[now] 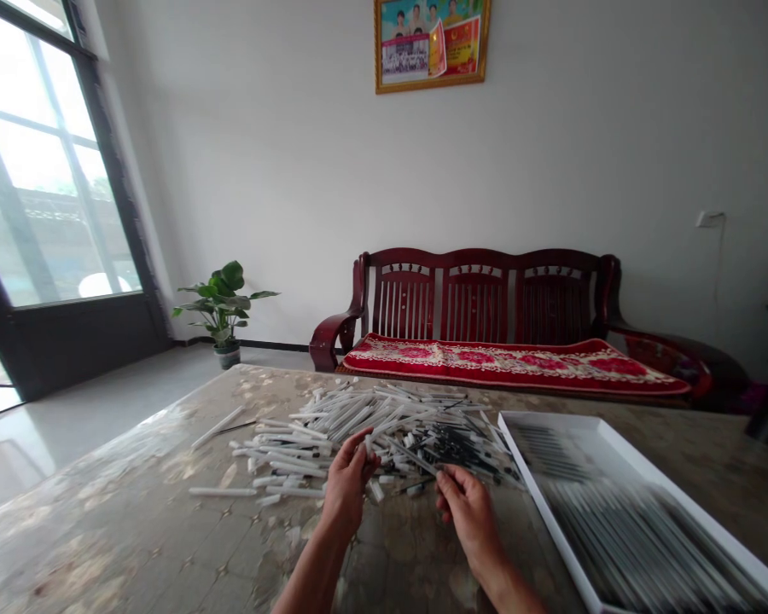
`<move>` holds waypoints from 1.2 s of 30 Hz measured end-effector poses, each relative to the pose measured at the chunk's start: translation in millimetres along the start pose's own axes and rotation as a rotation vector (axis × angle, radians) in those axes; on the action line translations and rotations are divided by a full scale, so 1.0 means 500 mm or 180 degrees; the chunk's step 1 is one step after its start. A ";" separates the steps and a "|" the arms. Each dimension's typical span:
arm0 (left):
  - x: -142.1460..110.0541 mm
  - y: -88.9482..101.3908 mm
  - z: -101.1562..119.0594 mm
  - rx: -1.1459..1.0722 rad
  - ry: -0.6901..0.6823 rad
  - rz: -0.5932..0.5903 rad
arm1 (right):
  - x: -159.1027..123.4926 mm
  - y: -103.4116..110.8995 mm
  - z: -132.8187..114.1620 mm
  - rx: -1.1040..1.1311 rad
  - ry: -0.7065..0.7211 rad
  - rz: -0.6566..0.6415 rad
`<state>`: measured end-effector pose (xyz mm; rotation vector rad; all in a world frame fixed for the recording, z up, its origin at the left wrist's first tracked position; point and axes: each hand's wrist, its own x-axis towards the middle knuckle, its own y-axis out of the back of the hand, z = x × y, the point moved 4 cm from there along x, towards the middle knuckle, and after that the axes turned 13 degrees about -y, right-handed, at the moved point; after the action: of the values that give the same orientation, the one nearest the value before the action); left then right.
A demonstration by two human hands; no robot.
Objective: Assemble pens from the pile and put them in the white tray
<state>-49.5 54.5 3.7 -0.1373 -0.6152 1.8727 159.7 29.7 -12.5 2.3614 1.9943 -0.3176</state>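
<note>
As left fingers point(357, 450) pinch a tube point(369, 445), right fingers point(449, 484) curl

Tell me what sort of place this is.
Probably a living room in a home: a dark wooden bench with a red floral cushion stands against the wall, a framed picture hangs above it, and a potted plant stands on the floor.

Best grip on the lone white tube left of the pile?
Pinch the white tube at mid-shaft, coming from above and the left. It lies flat on the table, long and thin, apart from the pile, so fingers fit on both sides. A thin dark rod lies close by its right end.
</note>
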 end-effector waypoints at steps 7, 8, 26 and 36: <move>-0.006 -0.005 -0.021 -0.0736 0.0628 0.0401 | -0.003 -0.006 0.008 -0.0103 0.0013 -0.0007; -0.006 -0.006 -0.025 -0.0758 0.0689 0.0394 | -0.003 -0.006 0.009 -0.0129 0.0021 -0.0008; -0.017 -0.014 -0.031 -0.1155 0.1148 0.0566 | -0.009 -0.001 0.008 -0.0542 0.0489 0.0193; -0.027 -0.025 -0.025 -0.0853 0.0963 0.0377 | -0.023 0.005 -0.010 -0.1548 0.1649 0.0294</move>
<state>-28.8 50.0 -3.8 -0.6321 -0.6547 1.8265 161.0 18.9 -5.7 2.3376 1.8253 0.7678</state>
